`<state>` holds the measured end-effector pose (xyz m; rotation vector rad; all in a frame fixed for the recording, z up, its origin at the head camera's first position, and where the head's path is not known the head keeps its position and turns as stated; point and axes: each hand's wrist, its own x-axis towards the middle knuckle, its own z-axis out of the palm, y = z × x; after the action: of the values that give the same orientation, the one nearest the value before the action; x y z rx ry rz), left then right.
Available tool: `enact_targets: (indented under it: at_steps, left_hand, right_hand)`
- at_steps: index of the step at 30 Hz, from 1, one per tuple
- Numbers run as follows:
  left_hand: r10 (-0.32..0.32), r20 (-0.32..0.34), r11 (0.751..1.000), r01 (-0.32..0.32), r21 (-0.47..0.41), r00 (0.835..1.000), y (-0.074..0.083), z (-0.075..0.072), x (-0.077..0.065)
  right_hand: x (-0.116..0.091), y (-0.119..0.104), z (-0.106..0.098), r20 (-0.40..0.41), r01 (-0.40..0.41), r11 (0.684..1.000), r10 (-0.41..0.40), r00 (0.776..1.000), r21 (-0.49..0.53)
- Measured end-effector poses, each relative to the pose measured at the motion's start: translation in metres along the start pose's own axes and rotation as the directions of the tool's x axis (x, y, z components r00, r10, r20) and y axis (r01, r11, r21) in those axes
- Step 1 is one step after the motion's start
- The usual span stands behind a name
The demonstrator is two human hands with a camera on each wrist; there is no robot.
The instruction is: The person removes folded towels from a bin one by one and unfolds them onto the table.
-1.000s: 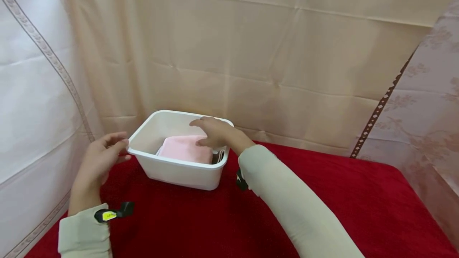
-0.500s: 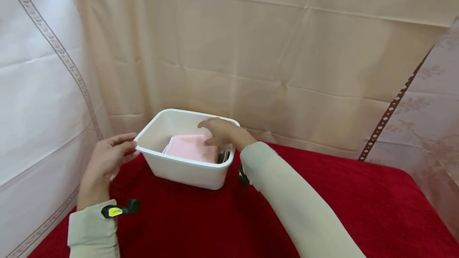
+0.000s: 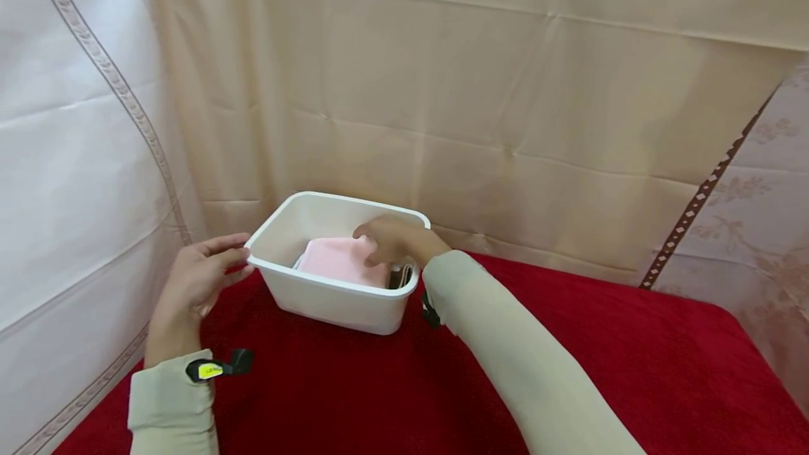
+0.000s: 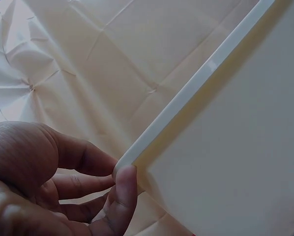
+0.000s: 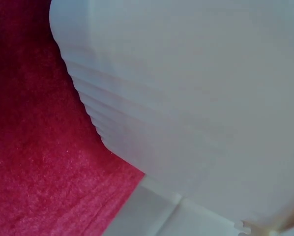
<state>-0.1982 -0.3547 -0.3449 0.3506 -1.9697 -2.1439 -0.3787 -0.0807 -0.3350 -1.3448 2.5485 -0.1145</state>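
Plainly, left fingers [image 4: 83, 153] pinch tub [image 3: 335, 304]; right fingers [image 3: 380, 229] by pink cloth [image 3: 335, 258], hold unclear.

Head view: soft, fairly bright light, whitest on L curtain [image 3: 76, 160]. I see wrist views dimmer, bluish; small glint on tub rim [image 4: 185, 96]; R wrist pic soft, low-contrast.

White tub [image 3: 335, 304]: gap left of pink bundle [image 3: 335, 260].
Red surface [image 3: 354, 399]: room in front.
Tan curtain [image 3: 442, 90]: blocks behind.

Pale sage sleeves [image 3: 512, 335], black wrist mount [image 3: 240, 362], yellow label [image 3: 210, 371]
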Motion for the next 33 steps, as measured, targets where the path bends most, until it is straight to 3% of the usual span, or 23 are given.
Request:
enact_targets:
  at_steps: [7, 15, 21, 25, 33]
  left_hand:
    - [-0.018, -0.028, 0.999, 0.019, 0.045, 0.999, 0.0005, 0.0001, -0.0014]
    - [-0.014, -0.025, 0.999, 0.015, 0.031, 1.0, 0.0009, 0.0021, -0.0006]
    - [-0.021, -0.033, 0.998, 0.023, 0.056, 0.999, 0.0019, 0.0031, -0.0004]
    - [-0.026, -0.037, 0.997, 0.028, 0.066, 0.999, 0.002, 0.0038, -0.0006]
    - [-0.018, -0.039, 0.998, 0.02, 0.053, 0.999, 0.0028, 0.0049, -0.0008]
  right_hand:
    - [0.0052, -0.0014, 0.0045, 0.039, 0.011, 0.999, -0.013, 0.999, 0.052]
    - [0.0061, -0.0017, 0.0076, 0.137, -0.06, 0.998, 0.054, 0.989, 0.037]
    - [0.0052, -0.0032, 0.0081, 0.157, -0.018, 1.0, 0.017, 0.987, 0.0]
    - [0.0049, -0.0029, 0.0089, 0.154, 0.001, 1.0, 0.001, 0.988, -0.015]
    - [0.0041, -0.0013, 0.0058, 0.049, -0.029, 0.99, 0.023, 0.999, 0.135]
